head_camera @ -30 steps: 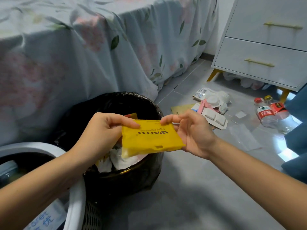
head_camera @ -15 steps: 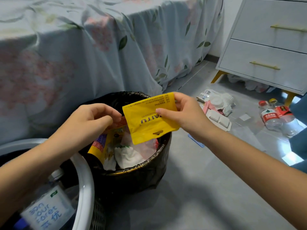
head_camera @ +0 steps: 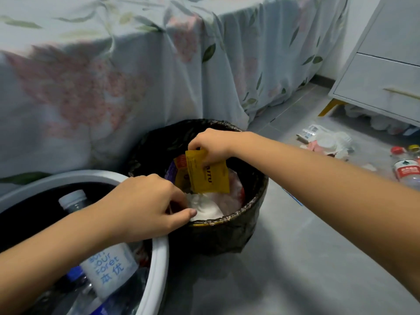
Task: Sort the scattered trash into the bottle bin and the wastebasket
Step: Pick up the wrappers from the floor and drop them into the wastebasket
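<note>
1. Bottle bin (head_camera: 162, 258), white rim, nearest, bottom left. Holds clear plastic bottles, one w/ a white label and blue writing (head_camera: 109, 267). No hand in it.

2. Left hand (head_camera: 145, 208) sits over the gap btwn bin rim and wastebasket (head_camera: 247, 221). Fingers curled, tips down among the white crumpled paper (head_camera: 204, 206) at the basket's near edge. Can't tell if it pinches the paper or just touches it; nothing else in it.

3. Wastebasket, black liner, just beyond and right of the bin, touching or nearly so. Already has white paper, pinkish wrap, orange and purple packets.

4. Key relation: yellow packet (head_camera: 208, 176) hangs directly below the right hand (head_camera: 211, 147), inside the basket's mouth. Long axis roughly vertical, slightly tilted, lower edge just above or on the trash pile. Right hand pinches its top edge, fingers clamped on it, reaching in from the far side of the rim.

5. Judgement: next move is only a release, since the packet is already w/in the rim. Right hand owns it; left is nearer the pile but not on the packet. Risk looks small.

6. Farther right on the floor: wrappers and white packaging (head_camera: 329, 139), then red-capped bottles (head_camera: 406, 171) near the white dresser (head_camera: 381, 71). Still unsorted, so plenty left. Bed w/ floral sheet (head_camera: 136, 64) behind.
</note>
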{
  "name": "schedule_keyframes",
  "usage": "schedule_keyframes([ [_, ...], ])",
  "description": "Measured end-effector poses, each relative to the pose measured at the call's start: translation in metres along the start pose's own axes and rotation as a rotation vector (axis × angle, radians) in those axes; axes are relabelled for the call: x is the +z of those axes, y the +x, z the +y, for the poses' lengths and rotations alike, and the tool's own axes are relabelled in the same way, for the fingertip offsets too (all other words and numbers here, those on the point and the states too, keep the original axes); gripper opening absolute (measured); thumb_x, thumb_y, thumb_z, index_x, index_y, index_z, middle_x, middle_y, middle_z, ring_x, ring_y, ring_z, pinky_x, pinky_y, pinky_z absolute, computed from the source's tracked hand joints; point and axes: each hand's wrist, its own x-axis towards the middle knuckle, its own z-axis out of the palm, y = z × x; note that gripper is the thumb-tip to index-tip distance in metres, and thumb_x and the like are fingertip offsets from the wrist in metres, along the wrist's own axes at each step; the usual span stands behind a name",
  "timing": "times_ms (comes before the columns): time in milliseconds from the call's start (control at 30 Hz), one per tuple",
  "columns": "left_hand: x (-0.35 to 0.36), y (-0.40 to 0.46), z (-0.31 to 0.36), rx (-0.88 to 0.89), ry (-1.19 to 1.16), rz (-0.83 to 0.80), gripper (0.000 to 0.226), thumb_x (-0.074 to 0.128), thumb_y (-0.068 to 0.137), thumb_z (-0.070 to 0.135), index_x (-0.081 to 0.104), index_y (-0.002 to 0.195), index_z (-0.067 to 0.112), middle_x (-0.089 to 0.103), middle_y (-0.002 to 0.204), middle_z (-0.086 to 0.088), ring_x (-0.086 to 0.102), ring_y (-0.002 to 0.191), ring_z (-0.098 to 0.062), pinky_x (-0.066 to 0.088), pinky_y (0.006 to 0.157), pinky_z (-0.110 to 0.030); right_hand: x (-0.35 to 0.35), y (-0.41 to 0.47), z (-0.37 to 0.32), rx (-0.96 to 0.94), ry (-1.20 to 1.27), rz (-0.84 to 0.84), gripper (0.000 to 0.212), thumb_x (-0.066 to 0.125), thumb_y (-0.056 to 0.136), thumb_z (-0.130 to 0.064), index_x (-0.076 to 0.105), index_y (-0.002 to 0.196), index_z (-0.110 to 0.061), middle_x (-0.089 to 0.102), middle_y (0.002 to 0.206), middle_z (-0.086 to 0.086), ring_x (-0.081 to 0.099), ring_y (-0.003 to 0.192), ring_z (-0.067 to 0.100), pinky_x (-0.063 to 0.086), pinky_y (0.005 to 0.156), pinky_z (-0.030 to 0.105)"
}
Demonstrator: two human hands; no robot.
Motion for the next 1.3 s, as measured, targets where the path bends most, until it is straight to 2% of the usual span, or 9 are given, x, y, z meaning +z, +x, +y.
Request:
schedule_keyframes([
  [200, -0.001, -0.004, 0.008, 0.043, 0.075, 0.003, 0.054, 0.025, 0.078, 0.068, 0.066, 0.087, 0.033, 0.058, 0.066, 0.007, 0.056, 0.067, -0.012, 0.035, 0.055, -0.025, 0.041, 0.013, -0.002, 0.044, -0.143, -0.173, 0.039, 0.067, 0.083, -0.021, 0.058, 0.120, -0.012, 0.061, 0.118, 0.009, 0.058, 0.109, 0.027, 0.041, 0.078, 0.027],
  [400, 0.004, -0.005, 0.001, 0.051, 0.073, 0.013, 0.063, 0.016, 0.074, 0.070, 0.066, 0.087, 0.034, 0.061, 0.066, 0.008, 0.055, 0.063, -0.012, 0.036, 0.056, -0.025, 0.055, 0.015, 0.006, 0.188, -0.255, -0.242, 0.043, 0.061, 0.088, -0.033, 0.054, 0.125, -0.012, 0.056, 0.126, 0.010, 0.055, 0.114, 0.029, 0.050, 0.090, 0.038],
  [567, 0.007, -0.004, -0.001, 0.070, 0.077, 0.036, 0.063, 0.015, 0.075, 0.068, 0.067, 0.089, 0.034, 0.065, 0.072, 0.006, 0.058, 0.068, -0.014, 0.041, 0.061, -0.028, 0.027, 0.006, 0.006, 0.211, -0.098, -0.148, 0.067, 0.061, 0.084, -0.056, 0.054, 0.124, -0.003, 0.059, 0.127, 0.014, 0.056, 0.115, 0.030, 0.044, 0.091, 0.030],
  [700, 0.008, -0.006, -0.002, 0.087, 0.059, 0.071, 0.057, 0.018, 0.079, 0.065, 0.062, 0.080, 0.029, 0.063, 0.069, 0.004, 0.056, 0.067, -0.016, 0.039, 0.058, -0.028, -0.010, -0.023, 0.005, 0.224, 0.162, -0.070, 0.077, 0.049, 0.085, -0.065, 0.042, 0.140, -0.012, 0.048, 0.142, 0.004, 0.047, 0.128, 0.022, 0.037, 0.104, 0.030],
  [767, 0.006, -0.006, -0.002, 0.105, 0.024, 0.072, 0.054, 0.020, 0.082, 0.064, 0.061, 0.079, 0.028, 0.061, 0.070, 0.007, 0.057, 0.068, -0.012, 0.042, 0.059, -0.028, -0.021, -0.044, 0.005, 0.195, 0.253, 0.089, 0.060, 0.049, 0.089, -0.058, 0.050, 0.134, -0.018, 0.054, 0.135, -0.004, 0.052, 0.123, 0.015, 0.041, 0.100, 0.026],
  [900, -0.001, -0.009, -0.006, 0.128, -0.075, 0.098, 0.047, 0.029, 0.088, 0.060, 0.067, 0.089, 0.033, 0.059, 0.083, 0.020, 0.057, 0.082, 0.002, 0.047, 0.068, -0.020, -0.011, -0.095, -0.009, 0.027, 0.341, 0.545, 0.024, 0.056, 0.092, -0.036, 0.070, 0.101, -0.020, 0.068, 0.096, -0.013, 0.061, 0.092, 0.003, 0.046, 0.084, 0.021],
  [1000, -0.008, -0.013, -0.018, 0.102, -0.103, 0.164, 0.046, 0.031, 0.089, 0.061, 0.068, 0.095, 0.034, 0.061, 0.092, 0.022, 0.057, 0.090, 0.001, 0.050, 0.077, -0.024, 0.016, -0.131, -0.029, -0.057, 0.219, 0.530, 0.037, 0.052, 0.086, -0.053, 0.072, 0.093, -0.022, 0.069, 0.085, -0.011, 0.060, 0.083, 0.008, 0.047, 0.079, 0.029],
  [1133, -0.019, -0.016, -0.037, 0.069, -0.099, 0.188, 0.051, 0.029, 0.088, 0.068, 0.067, 0.095, 0.036, 0.063, 0.094, 0.021, 0.059, 0.088, 0.001, 0.053, 0.075, -0.029, 0.059, -0.151, -0.042, -0.108, 0.055, 0.452, 0.046, 0.051, 0.081, -0.067, 0.068, 0.093, -0.026, 0.067, 0.080, -0.012, 0.060, 0.080, 0.012, 0.048, 0.074, 0.036],
  [1300, -0.033, -0.024, -0.055, 0.055, -0.185, 0.077, 0.036, 0.035, 0.077, 0.082, 0.053, 0.100, 0.062, 0.055, 0.105, 0.034, 0.056, 0.096, 0.012, 0.049, 0.075, -0.023, 0.082, -0.144, -0.035, -0.138, -0.195, 0.597, 0.037, 0.047, 0.090, -0.051, 0.061, 0.073, -0.021, 0.060, 0.066, -0.007, 0.054, 0.063, 0.020, 0.043, 0.057, 0.032],
])
